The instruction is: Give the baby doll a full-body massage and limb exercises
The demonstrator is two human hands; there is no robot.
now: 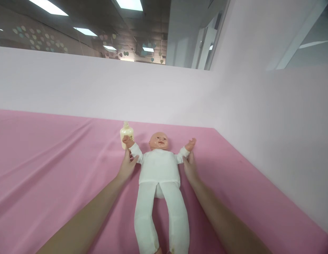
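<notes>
A baby doll (159, 167) in a white top and white trousers lies on its back, head away from me, arms raised to both sides. My left hand (127, 165) is closed round the doll's arm on the left, at the sleeve below its wrist. On the other side, my right hand (189, 166) grips the doll's other forearm, thumb on the near side of the sleeve. Just behind the doll's left-side hand stands a pale yellow pump bottle (126, 132), partly covered by that hand. The doll's feet are mostly cut off by the lower picture edge.
A pink sheet (60, 169) with creases on the left covers the surface. A white wall (100, 88) closes off the back, and another white wall (272, 134) runs along the right. Windows with heart decorations sit above the back wall.
</notes>
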